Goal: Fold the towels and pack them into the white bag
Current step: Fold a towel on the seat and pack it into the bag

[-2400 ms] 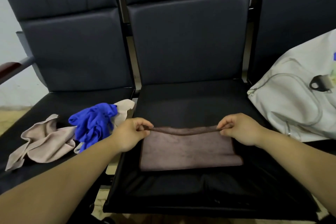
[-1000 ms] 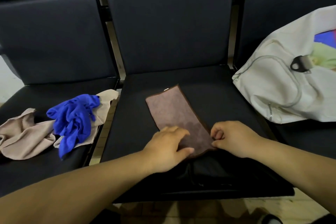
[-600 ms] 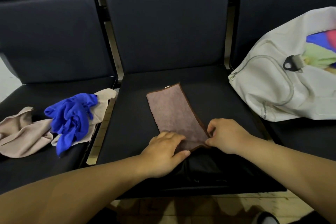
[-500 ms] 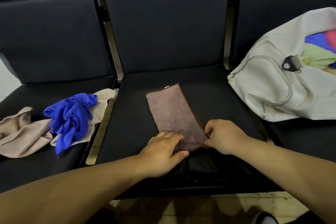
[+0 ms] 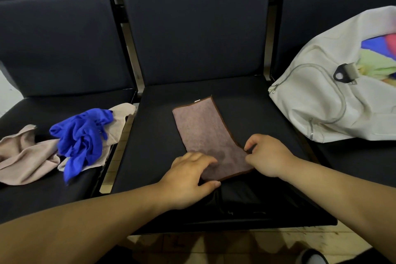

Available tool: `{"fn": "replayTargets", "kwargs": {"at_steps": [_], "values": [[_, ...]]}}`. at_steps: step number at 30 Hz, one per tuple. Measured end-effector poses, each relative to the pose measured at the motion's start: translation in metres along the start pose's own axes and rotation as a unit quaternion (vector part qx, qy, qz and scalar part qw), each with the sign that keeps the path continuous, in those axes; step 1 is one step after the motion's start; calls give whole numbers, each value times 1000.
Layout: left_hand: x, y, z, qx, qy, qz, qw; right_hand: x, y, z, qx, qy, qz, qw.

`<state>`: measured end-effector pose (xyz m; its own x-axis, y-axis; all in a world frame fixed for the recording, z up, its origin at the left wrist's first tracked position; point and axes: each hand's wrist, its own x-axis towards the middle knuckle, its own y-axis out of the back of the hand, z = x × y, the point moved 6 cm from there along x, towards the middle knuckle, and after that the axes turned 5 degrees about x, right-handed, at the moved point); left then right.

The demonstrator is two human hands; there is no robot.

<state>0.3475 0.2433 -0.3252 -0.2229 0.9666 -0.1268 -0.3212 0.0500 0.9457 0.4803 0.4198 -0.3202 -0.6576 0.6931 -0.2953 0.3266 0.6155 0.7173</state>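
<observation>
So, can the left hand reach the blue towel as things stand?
Probably yes. The left hand lies flat on the brown towel, holding nothing, and the blue towel sits uncovered atop the beige cloth, with nothing between.

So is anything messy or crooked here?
Yes. The brown towel lies slanted on the middle seat, not square with its edges. On the left seat, the blue towel sits crumpled on a rumpled beige towel, whose corner reaches the gap between seats.
</observation>
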Motion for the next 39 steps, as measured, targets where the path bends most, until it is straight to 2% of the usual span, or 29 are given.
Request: {"fn": "replayTargets", "kwargs": {"at_steps": [6,9,12,14,16,20,23,26,30,33,36,39], "values": [[0,-1,2,-16,-2,-1,1000,-2,-3,4,-52,31,-17,998],[-3,-2,-3,-20,8,-5,1000,-7,-2,-3,-125,131,9,983],[-8,0,-1,-28,-5,3,1000,-17,-6,-8,-103,227,-59,967],[-12,2,3,-30,-23,9,999,-22,-10,-3,-95,225,-119,962],[-16,5,3,-32,-20,8,999,-24,-8,2,-85,213,-140,963],[-22,10,3,-22,-14,-3,1000,-29,-5,0,-49,207,-137,968],[-27,16,6,-16,-24,2,1000,-35,-8,-4,-64,220,-124,965],[-28,23,2,-75,-8,5,997,-42,-9,-10,-79,244,-118,959],[-28,37,-4,-205,20,-18,978,-47,9,-23,27,236,-117,964],[-28,51,-8,-308,33,-29,950,-49,27,-35,74,232,-98,965],[-24,67,-16,-371,61,3,927,-44,40,-49,92,237,-70,965],[-14,81,-28,-383,93,63,917,-31,49,-61,114,237,-39,964]]}}
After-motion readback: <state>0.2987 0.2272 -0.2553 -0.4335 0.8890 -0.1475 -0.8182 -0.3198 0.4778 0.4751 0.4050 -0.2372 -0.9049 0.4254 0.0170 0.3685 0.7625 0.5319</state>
